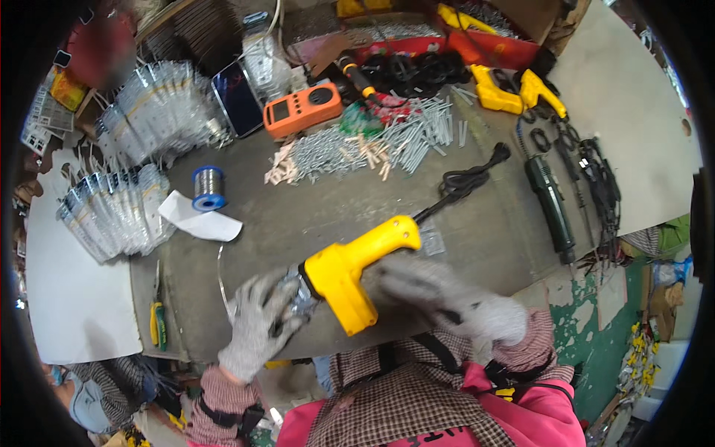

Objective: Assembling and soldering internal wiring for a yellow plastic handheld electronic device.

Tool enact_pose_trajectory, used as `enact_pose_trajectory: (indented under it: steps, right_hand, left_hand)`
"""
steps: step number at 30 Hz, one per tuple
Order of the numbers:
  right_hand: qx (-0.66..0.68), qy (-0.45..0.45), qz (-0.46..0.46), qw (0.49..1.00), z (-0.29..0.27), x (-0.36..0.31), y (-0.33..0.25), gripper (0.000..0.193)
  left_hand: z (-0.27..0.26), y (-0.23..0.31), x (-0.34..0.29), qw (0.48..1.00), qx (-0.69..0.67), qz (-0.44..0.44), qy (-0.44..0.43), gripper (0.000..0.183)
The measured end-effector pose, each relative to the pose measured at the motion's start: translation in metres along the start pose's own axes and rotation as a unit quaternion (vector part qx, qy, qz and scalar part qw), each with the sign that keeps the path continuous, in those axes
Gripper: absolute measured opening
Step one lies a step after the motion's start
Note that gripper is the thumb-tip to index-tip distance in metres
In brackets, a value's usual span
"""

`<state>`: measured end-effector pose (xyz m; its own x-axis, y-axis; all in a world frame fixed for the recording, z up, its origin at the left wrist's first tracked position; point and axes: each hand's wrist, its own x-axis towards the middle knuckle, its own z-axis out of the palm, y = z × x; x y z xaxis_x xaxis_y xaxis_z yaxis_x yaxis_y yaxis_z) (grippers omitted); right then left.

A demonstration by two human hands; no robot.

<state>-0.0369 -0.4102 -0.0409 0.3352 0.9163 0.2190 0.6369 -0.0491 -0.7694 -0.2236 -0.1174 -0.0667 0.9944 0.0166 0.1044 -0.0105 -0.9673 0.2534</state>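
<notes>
Head view: seated person at a dark grey worktop, two gloved hands at its near edge.
Yellow tool: pistol-shaped yellow plastic tool with a black collar, lying slantwise between the hands; collar end toward the left, handle toward the upper right.
Left hand: grey knit-gloved left hand, fingers curled around a crumpled, shiny silvery piece at the collar; whether that piece is film or metal, cannot tell.
Right hand: grey-gloved right hand, motion-blurred, just beside the handle's near side; contact and finger spread cannot be told.
Cord: black cord leaving the handle end, gathered in a bundle beyond it.
Progress: housing looks closed and cord fitted, so that much seems done. Front end under the left glove looks unsettled; hidden too far to call finished.
Small bag: flat clear plastic packet, near the handle.
Spool: blue-flanged reel of silvery wire, beside a curled white paper strip.
Rod pile: loose heap of thin silvery metal rods, below an orange handheld meter with a black dial.
Other tools: two similar yellow housings at upper right; dark green cylindrical driver; yellow-and-green-handled pliers at left.
</notes>
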Motion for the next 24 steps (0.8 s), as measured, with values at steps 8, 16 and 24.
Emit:
enact_pose_trajectory:
  steps: [8,16,24]
  right_hand:
    - [-0.453,0.091,0.089,0.882,-0.109,-0.008,0.141,0.05]
    - [-0.265,0.03,-0.041,0.963,-0.161,-0.046,0.171,0.032]
    - [-0.06,-0.366,-0.185,0.91,0.084,0.081,-0.07,0.045]
  left_hand:
    - [-0.006,0.067,0.089,0.986,-0.157,0.057,-0.015,0.067]
    - [-0.107,0.061,0.037,0.961,-0.242,-0.045,-0.13,0.036]
    - [0.102,-0.039,-0.261,0.948,-0.195,-0.215,-0.132,0.051]
